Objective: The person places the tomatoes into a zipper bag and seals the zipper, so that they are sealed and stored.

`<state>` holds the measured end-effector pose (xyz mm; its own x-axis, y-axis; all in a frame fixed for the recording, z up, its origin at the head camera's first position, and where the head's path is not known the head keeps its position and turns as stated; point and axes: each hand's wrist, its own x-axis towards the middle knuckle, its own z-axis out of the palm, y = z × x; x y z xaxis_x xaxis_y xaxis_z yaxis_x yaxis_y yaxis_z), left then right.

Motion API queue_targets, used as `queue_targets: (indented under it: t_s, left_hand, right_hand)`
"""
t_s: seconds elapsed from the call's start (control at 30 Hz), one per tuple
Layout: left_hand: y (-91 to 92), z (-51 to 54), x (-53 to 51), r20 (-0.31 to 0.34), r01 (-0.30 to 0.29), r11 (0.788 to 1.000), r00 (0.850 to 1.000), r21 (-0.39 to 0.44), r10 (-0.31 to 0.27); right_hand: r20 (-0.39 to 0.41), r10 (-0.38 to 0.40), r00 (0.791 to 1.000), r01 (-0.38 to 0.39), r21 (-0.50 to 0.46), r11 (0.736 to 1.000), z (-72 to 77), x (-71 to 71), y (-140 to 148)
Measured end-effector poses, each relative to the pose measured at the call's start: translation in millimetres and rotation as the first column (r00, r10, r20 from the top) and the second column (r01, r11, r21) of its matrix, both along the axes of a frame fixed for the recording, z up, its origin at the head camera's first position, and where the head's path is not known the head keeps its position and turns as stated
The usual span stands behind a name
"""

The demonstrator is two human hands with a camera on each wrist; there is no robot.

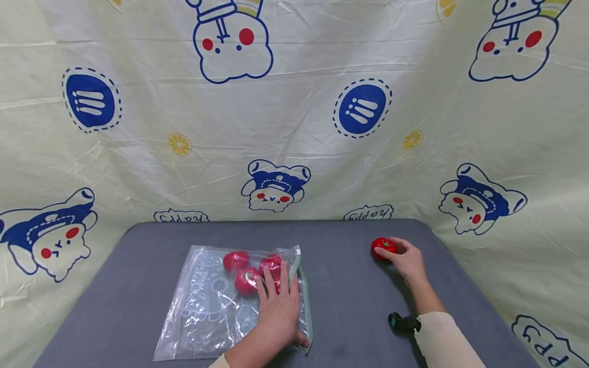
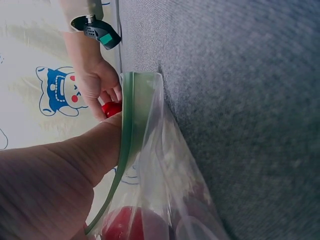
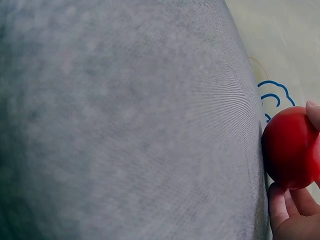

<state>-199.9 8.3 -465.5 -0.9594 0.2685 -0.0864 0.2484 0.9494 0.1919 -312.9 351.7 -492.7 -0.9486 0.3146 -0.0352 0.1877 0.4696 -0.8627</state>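
Note:
A clear zip bag (image 1: 202,306) with a green-edged mouth lies on the grey table, holding several red tomatoes (image 1: 246,281). My left hand (image 1: 279,312) rests on the bag's right part, its fingers spread and straight near the tomatoes. In the left wrist view, the green zip strip (image 2: 128,115) crosses in front of this hand's thumb, hiding the tip. Far to the right, my right hand (image 1: 408,261) grips a single tomato (image 1: 383,248) at the table. The right wrist view shows thumb and fingers around that red tomato (image 3: 290,147).
A patterned cloth (image 1: 317,107) hangs behind the table and spreads down both sides. Grey tabletop (image 1: 340,296) lies between the bag and my right hand. A black device (image 1: 404,323) is strapped at my right wrist.

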Motion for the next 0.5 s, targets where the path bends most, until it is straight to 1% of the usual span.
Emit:
queue_targets:
  t_s: [0.2,0.5]
  left_hand:
    - [0.1,-0.4,-0.7,0.007,-0.006,1.0,1.0,0.001,0.006]
    - [0.1,0.3,0.0,0.012,-0.006,1.0,1.0,-0.008,0.006]
  right_hand:
    - [0.016,-0.024,1.0,0.024,0.004,1.0,-0.3,-0.6,-1.3]
    - [0.025,-0.02,1.0,0.019,0.01,1.0,0.2,0.9,-0.9]
